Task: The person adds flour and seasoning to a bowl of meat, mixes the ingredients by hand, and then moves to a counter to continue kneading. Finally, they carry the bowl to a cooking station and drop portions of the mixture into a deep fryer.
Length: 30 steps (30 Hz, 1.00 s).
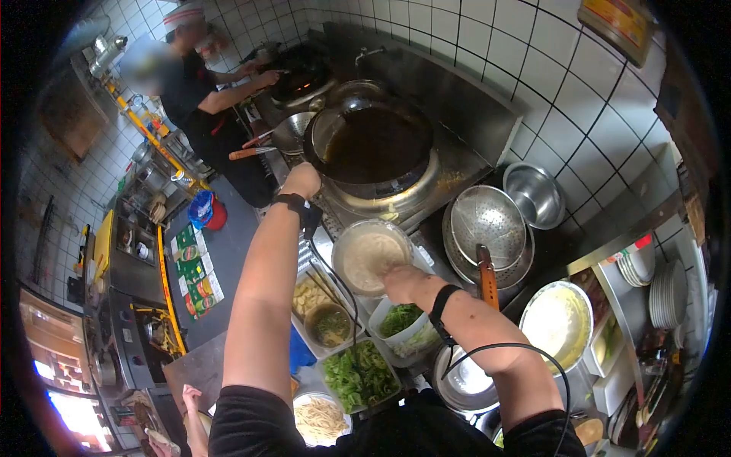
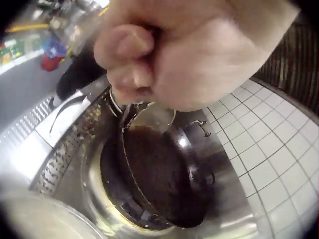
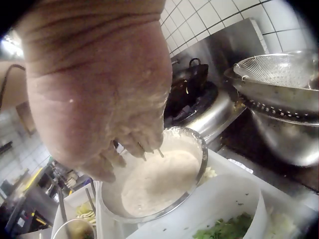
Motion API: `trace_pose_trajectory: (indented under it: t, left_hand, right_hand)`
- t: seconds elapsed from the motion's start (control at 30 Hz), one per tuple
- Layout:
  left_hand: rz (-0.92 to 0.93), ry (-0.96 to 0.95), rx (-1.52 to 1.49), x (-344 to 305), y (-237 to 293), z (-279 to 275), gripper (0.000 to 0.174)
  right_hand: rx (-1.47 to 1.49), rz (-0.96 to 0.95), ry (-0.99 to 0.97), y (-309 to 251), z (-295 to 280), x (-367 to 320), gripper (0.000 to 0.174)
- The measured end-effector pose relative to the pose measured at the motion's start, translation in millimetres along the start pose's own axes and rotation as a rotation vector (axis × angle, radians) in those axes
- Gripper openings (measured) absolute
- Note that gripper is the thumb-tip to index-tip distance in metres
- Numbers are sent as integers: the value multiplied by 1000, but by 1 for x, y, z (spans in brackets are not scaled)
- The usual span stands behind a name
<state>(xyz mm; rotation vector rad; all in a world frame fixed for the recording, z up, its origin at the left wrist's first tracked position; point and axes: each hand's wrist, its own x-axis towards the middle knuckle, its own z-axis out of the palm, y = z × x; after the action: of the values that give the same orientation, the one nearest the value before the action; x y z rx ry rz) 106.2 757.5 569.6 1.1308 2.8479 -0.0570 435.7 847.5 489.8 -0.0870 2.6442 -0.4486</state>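
Note:
My left hand point(image 1: 301, 181) grips the near left edge of a dark wok point(image 1: 396, 141) on the stove, its fingers curled tightly. The left wrist view shows the wok tilted, with dark liquid inside and the fist point(image 2: 194, 55) over its rim. My right hand point(image 1: 407, 280) reaches into a round metal bowl point(image 1: 344, 238) of pale, thick batter point(image 1: 365, 259). In the right wrist view its batter-smeared fingers point(image 3: 134, 142) point down over the mix. Thin dark ends poke out below the fingertips; I cannot tell what they belong to.
Tubs of leafy greens point(image 1: 358, 373) and chopped herbs point(image 1: 400, 320) stand nearby. A perforated strainer point(image 1: 487, 221) with a wooden handle rests at the right, near a metal bowl point(image 1: 534, 195). Another person point(image 1: 205, 91) works at a farther wok point(image 1: 301, 80).

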Motion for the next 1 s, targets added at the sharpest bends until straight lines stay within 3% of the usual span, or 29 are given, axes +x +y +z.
trace_pose_trajectory:
  t: [0.03, 0.1, 0.13, 0.2, 0.23, 0.3, 0.4, 0.47, 0.73, 0.9, 1.0]
  left_hand:
    - [1, 0, -3, 6, 1, 4, 25]
    - [-230, -331, -400, 17, 4, 10, 15]
    - [-343, -495, -597, 19, 7, 8, 22]
    - [-262, -472, -637, 11, 10, 15, 13]
    - [-281, -452, -804, 6, 12, 19, 23]
    - [-320, -471, -1129, -12, 21, 13, 62]
    - [-305, -463, -1322, -36, 25, 7, 52]
    - [-309, -480, -1342, -44, 26, 5, 60]
    - [-321, -517, -1490, -55, 29, 8, 47]
    - [-286, -516, -1514, -58, 25, 7, 48]
    - [-266, -473, -1525, -58, 24, 3, 50]
  right_hand:
    - [21, 12, -6, 1, 4, 3, 47]
    - [41, 25, -9, 2, 12, 11, 48]
    - [10, 15, -26, 3, 16, 16, 49]
    - [-19, 8, -41, 7, 23, 23, 50]
    - [13, -29, -21, 10, 28, 26, 49]
    - [52, -62, -3, 8, 27, 23, 49]
    - [3, 29, -140, -4, 6, 16, 50]
    - [-22, 42, -176, -5, 4, 16, 50]
    - [-97, -43, -107, -1, 15, 25, 50]
    - [-40, -17, -118, -5, 10, 19, 50]
    - [-47, -13, -24, -4, 14, 19, 48]
